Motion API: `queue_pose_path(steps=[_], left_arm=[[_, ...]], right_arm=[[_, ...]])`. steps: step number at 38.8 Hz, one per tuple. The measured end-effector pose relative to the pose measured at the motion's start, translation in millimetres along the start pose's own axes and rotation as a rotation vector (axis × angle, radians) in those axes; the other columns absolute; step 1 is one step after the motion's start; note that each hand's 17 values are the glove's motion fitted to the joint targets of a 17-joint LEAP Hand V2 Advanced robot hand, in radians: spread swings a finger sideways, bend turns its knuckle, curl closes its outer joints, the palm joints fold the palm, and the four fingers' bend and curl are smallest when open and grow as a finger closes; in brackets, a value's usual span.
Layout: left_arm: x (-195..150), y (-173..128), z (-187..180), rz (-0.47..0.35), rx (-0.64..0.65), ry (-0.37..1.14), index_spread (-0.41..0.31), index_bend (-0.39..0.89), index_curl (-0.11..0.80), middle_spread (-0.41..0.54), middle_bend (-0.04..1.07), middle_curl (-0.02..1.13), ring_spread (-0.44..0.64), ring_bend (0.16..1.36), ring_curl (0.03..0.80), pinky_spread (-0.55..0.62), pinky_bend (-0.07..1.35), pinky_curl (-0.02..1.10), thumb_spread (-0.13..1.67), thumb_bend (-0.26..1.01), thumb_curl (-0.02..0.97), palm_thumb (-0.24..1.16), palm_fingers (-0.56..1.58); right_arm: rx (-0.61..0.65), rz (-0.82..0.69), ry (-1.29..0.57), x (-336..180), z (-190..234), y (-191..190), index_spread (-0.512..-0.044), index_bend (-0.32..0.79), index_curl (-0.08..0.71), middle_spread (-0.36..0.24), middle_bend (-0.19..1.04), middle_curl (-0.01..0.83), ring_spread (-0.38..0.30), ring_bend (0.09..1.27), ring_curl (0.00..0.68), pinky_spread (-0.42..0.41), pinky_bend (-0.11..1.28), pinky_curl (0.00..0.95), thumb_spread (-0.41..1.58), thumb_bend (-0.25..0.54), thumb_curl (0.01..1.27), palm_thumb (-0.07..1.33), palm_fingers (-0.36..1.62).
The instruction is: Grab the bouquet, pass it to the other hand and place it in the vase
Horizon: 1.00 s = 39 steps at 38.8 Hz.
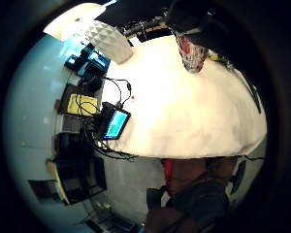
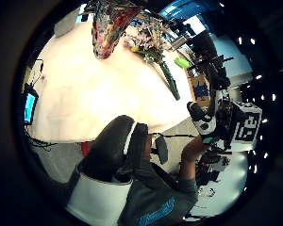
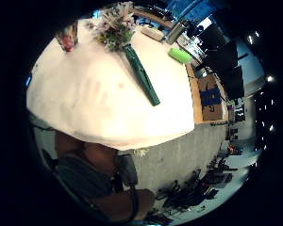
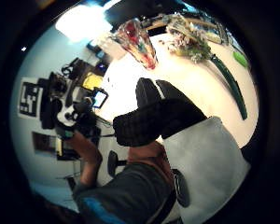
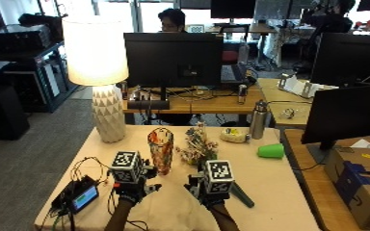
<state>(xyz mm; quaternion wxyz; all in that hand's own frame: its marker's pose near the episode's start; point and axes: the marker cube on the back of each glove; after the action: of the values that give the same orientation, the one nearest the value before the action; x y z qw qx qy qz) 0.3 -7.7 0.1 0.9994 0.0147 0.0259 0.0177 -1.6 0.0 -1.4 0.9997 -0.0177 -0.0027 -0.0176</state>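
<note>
Table point(image 5: 281, 178): vase point(image 5: 161, 150) beside lying bouquet point(image 5: 201, 149).

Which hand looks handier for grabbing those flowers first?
Probably the right hand: the bouquet lies just beyond it, stem beside it. The left hand sits across the vase.

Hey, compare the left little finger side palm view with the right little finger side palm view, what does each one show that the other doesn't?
Only the left little finger side view shows the white lamp base and the small lit screen with its cables at the table edge. Only the right little finger side view shows the bouquet lying on the table, its green wrapped stem toward the person, plus a green cup. Both show the table with its pale cloth, the multicoloured vase standing on it, and the person below the table's edge.
</note>
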Motion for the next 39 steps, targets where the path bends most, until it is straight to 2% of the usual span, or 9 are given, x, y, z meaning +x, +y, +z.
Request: queue_pose_path(steps=[7, 15, 23, 28, 39], left_arm=[[4.9, 13.7, -9.7, -0.008, -0.007, 0.031, -0.014, 0.12, 0.153, 0.146, 0.23, 0.28, 0.34, 0.61, 0.243, 0.43, 0.51, 0.28, 0.97, -0.03, 0.231, 0.19, 0.20], [0.3, 4.9, -0.3, 0.011, 0.092, 0.084, -0.014, 0.10, 0.162, 0.147, 0.23, 0.30, 0.34, 0.62, 0.253, 0.43, 0.53, 0.30, 0.98, -0.03, 0.249, 0.18, 0.18], [5.6, 9.2, 2.5, 0.013, 0.104, 0.119, -0.012, 0.10, 0.169, 0.148, 0.24, 0.31, 0.34, 0.64, 0.263, 0.43, 0.54, 0.31, 0.98, -0.03, 0.263, 0.18, 0.17], [7.1, 8.4, 6.6, 0.020, 0.116, 0.152, -0.008, 0.10, 0.171, 0.148, 0.24, 0.32, 0.34, 0.64, 0.266, 0.42, 0.55, 0.32, 0.98, -0.03, 0.269, 0.18, 0.17], [1.1, 4.1, 25.6, 0.009, 0.085, 0.173, -0.006, 0.10, 0.177, 0.149, 0.24, 0.34, 0.33, 0.66, 0.273, 0.42, 0.56, 0.33, 0.98, -0.03, 0.279, 0.17, 0.16]], right_arm=[[0.009, 0.002, 0.010, 16.2, 2.3, 0.5, -0.359, 0.14, 0.209, 0.059, 0.25, 0.259, 0.197, 0.28, 0.179, 0.332, 0.41, 0.276, 1.18, 0.083, 0.23, 0.44, 0.13], [0.051, 0.080, -0.029, 80.3, 11.9, -3.0, -0.357, 0.12, 0.215, 0.068, 0.23, 0.278, 0.206, 0.29, 0.195, 0.337, 0.45, 0.303, 1.17, 0.035, 0.25, 0.45, 0.12], [0.059, 0.203, -0.091, 140.4, 41.8, -17.1, -0.354, 0.13, 0.218, 0.076, 0.21, 0.288, 0.219, 0.30, 0.210, 0.350, 0.50, 0.329, 1.15, -0.001, 0.27, 0.48, 0.10], [0.035, 0.281, -0.121, 170.7, 75.5, -32.8, -0.348, 0.12, 0.216, 0.082, 0.20, 0.297, 0.227, 0.29, 0.215, 0.357, 0.53, 0.341, 1.13, -0.007, 0.29, 0.52, 0.08], [-0.095, 0.357, -0.139, 190.6, 139.8, -57.9, -0.344, 0.13, 0.220, 0.092, 0.19, 0.308, 0.242, 0.29, 0.227, 0.364, 0.58, 0.355, 1.11, -0.012, 0.31, 0.59, 0.06]])
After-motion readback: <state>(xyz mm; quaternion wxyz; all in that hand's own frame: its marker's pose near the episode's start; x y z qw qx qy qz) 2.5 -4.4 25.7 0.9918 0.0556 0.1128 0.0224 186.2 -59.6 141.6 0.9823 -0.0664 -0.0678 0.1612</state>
